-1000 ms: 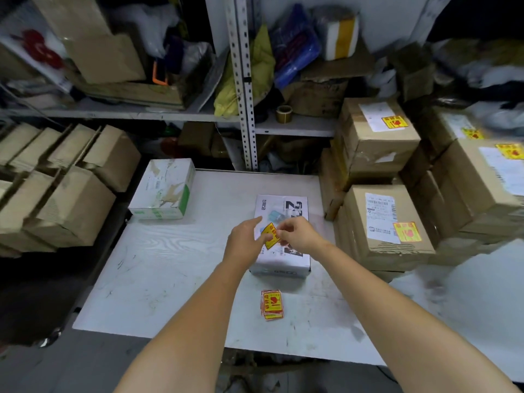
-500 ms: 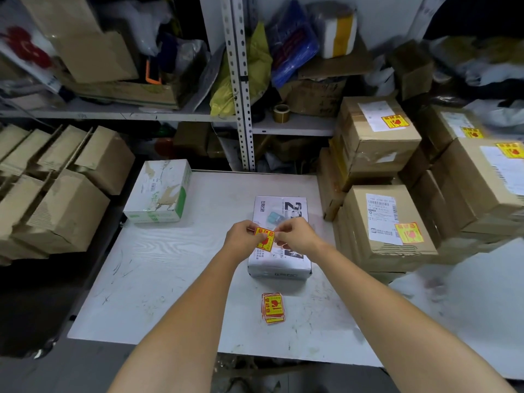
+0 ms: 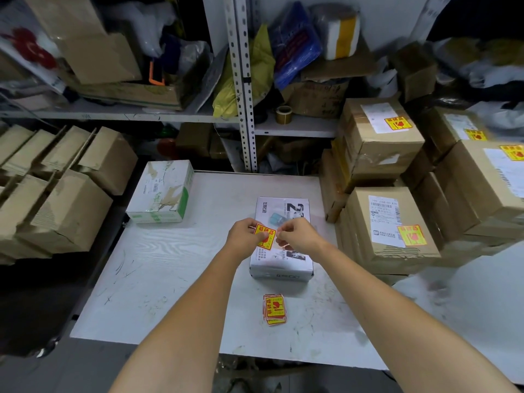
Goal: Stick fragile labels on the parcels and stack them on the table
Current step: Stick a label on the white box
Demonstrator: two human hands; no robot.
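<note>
Both hands over white parcel [image 3: 281, 245], mid-table [image 3: 175, 268]. Left hand [image 3: 245, 235] pinches fragile label [image 3: 265, 236]; right hand [image 3: 297, 236] pinches its right edge. Label stack [image 3: 274, 309] near front edge. White-green box [image 3: 161, 191] at back-left corner. Labelled brown parcels [image 3: 388, 228] stacked along right edge.

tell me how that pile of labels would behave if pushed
The pile of labels is fanned unevenly, so a push would likely spread it rather than slide it whole. The sheets look thin, so probably floppy and very light.
</note>
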